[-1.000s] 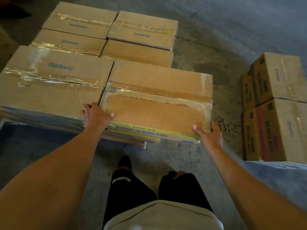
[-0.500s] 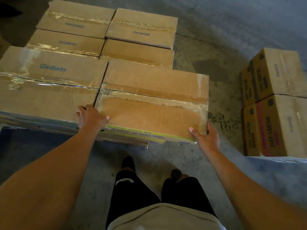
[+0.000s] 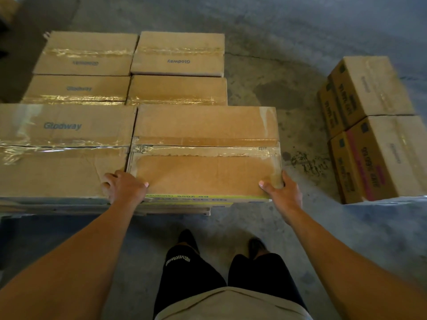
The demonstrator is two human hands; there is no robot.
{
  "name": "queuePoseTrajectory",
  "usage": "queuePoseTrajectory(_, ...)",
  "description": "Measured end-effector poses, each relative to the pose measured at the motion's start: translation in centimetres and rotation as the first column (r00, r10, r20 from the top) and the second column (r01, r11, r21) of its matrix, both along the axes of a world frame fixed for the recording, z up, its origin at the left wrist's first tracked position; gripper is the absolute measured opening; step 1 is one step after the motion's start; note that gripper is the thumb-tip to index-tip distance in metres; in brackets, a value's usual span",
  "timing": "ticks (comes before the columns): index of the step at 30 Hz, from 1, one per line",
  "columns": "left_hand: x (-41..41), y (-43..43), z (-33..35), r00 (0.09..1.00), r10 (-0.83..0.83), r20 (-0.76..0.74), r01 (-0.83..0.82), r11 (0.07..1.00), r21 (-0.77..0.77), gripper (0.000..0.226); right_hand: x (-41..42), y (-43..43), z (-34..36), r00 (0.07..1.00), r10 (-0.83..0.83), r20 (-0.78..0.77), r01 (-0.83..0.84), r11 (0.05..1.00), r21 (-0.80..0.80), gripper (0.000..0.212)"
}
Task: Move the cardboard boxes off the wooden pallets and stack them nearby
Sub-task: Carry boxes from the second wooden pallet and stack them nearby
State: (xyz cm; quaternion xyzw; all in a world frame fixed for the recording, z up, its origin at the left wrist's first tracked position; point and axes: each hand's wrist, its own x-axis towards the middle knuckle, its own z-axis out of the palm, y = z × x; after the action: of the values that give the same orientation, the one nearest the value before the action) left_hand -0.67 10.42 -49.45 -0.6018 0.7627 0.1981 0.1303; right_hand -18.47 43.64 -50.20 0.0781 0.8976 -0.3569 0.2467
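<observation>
Our left hand curls over the near-left corner of the front-right cardboard box, with the fingers down in the seam against the neighbouring Glodway box. Our right hand wraps the near-right corner, thumb on top, so both hands are clamped on that one box. Its top is level with the neighbour's and touching it (taped lid, no logo showing). Four more boxes lie behind. Well apart on the right, a stack of boxes stands on the concrete floor. We can't make out the pallet itself clearly.
</observation>
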Motion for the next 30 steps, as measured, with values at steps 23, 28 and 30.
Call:
queuePoseTrajectory(23, -22.5, 14.5, 13.5, 0.649, -0.654, -0.389, 0.590, 0.755, -0.286, 0.069, -11.9, 16.5, 10.8, 0.948, -0.113, -0.298, 0.162, 0.976, 0.146, 0.073)
queuePoseTrajectory(28, -32.9, 28.4, 16.6, 0.349, -0.810, -0.471, 0.774, 0.533, -0.342, 0.073, -17.2, 28.2, 14.5, 0.893, -0.190, -0.407, 0.273, 0.949, 0.156, 0.066)
queuePoseTrajectory(30, -36.2, 33.1, 17.0, 0.248, -0.836, -0.490, 0.816, 0.453, -0.359, 0.076, -18.9, 31.8, 15.9, 0.873, -0.229, -0.431, 0.327, 0.930, 0.169, 0.066)
